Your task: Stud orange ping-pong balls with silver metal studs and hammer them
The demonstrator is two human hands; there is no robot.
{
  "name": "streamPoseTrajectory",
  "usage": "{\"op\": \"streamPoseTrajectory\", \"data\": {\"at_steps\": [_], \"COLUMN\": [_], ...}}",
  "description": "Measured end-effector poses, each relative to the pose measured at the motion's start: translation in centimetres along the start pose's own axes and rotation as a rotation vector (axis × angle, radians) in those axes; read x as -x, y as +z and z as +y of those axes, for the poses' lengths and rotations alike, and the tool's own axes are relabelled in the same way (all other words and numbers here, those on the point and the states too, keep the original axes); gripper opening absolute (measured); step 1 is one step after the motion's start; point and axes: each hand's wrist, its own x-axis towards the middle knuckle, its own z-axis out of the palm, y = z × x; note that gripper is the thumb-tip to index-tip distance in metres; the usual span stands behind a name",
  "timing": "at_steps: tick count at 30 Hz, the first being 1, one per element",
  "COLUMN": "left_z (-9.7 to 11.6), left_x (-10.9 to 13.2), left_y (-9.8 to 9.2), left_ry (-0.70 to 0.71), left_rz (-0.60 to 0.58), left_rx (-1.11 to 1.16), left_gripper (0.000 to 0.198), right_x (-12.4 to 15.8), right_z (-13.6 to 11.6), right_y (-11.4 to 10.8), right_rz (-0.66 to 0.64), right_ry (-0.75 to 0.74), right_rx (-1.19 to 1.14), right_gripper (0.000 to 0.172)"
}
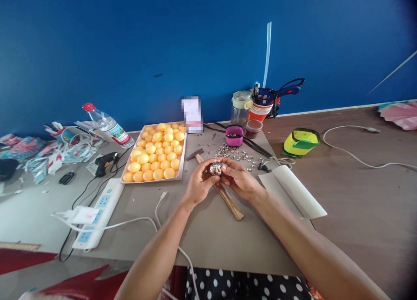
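Note:
My left hand (198,181) and my right hand (239,178) meet above the table's middle, both closed round a small ball covered in shiny silver studs (215,168). The fingers of both hands pinch it from either side. Just beyond the hands lies a scatter of loose silver studs (233,153) on the table. A hammer with a wooden handle (228,200) lies under the hands, its head (194,154) pointing to the far left. A tray (183,154) of several orange balls sits to the left.
A white power strip (97,213) with cables lies at the left, next to a black glue gun (104,161) and a water bottle (109,125). A pink pot (234,135), jars and a cup stand at the back. White paper (295,191) lies at the right.

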Motion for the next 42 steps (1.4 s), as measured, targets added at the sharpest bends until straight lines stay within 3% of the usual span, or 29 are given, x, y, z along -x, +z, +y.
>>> {"op": "streamPoseTrajectory", "data": {"at_steps": [11, 13, 16, 19, 27, 42], "left_z": [0.1, 0.2, 0.3, 0.3, -0.5, -0.9], "left_x": [-0.2, -0.3, -0.5, -0.5, -0.6, -0.5], "left_y": [-0.5, -0.7, -1.0, -1.1, -1.4, -1.4], "left_ry": [0.001, 0.026, 0.038, 0.033, 0.058, 0.055], "left_rz": [0.063, 0.110, 0.184, 0.230, 0.242, 0.209], "left_rx": [-0.019, 0.004, -0.012, -0.054, -0.209, -0.318], "left_gripper": [0.044, 0.045, 0.047, 0.048, 0.049, 0.046], "right_x": [-0.4, -0.6, -0.9, -1.0, -1.6, -1.8], "right_z": [0.0, -0.4, -0.7, -0.5, 1.0, 0.9], "right_y": [-0.8, -1.6, -3.0, -4.0, -3.0, -2.7], "right_rz": [0.074, 0.196, 0.420, 0.340, 0.208, 0.180], "right_ry": [-0.062, -0.171, -0.374, -0.447, -0.413, -0.375], "right_rx": [0.176, 0.369, 0.898, 1.288, 1.923, 1.996], "right_gripper": [0.036, 0.039, 0.027, 0.018, 0.031, 0.023]}}
